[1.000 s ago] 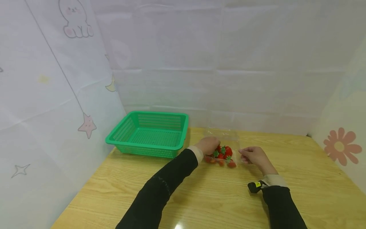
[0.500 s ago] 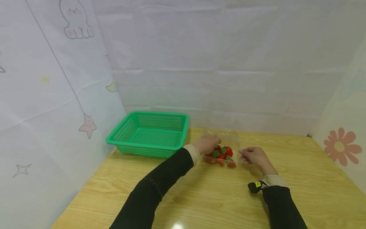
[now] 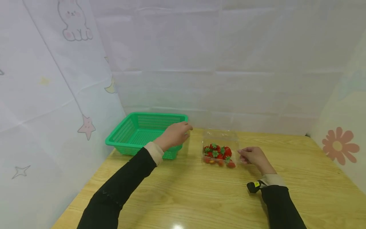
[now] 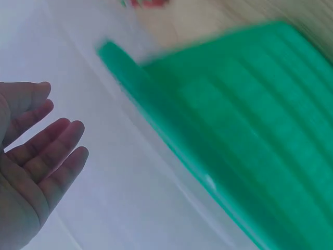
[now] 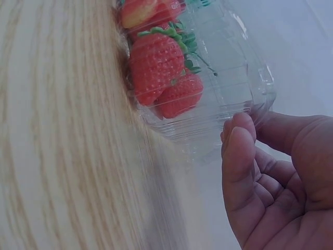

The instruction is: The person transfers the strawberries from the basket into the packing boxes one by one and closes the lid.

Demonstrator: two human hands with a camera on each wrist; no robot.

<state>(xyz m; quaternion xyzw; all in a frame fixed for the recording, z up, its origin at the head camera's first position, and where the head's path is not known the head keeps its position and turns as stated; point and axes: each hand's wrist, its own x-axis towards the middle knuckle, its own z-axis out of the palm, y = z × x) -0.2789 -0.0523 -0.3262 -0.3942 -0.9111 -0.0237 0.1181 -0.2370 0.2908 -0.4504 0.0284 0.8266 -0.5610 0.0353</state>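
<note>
A clear plastic clamshell box (image 3: pixel 220 136), its lid raised at the back, holds several red strawberries (image 3: pixel 227 151) with green leaves. My right hand (image 3: pixel 254 156) pinches the box's right edge between thumb and finger; the right wrist view shows the grip at a rim corner (image 5: pixel 250 107). Over the right side of a green mesh basket (image 3: pixel 112 140) is my left hand (image 3: pixel 174 135). In the left wrist view its fingers (image 4: pixel 62 177) are loosely bent and apart, with nothing between them. The basket's rim (image 4: pixel 156 125) there is blurred and apart from the hand.
A wooden table (image 3: pixel 171 197) carries the basket at left and the box to its right. White printed sheets (image 3: pixel 177 63) hang behind and along both sides. A small black device (image 3: pixel 253 187) is strapped to the right wrist.
My left hand has left the strawberry box and swung left to the basket's right side, uncovering the strawberries at the box's left. My right hand has stayed on the box edge.
</note>
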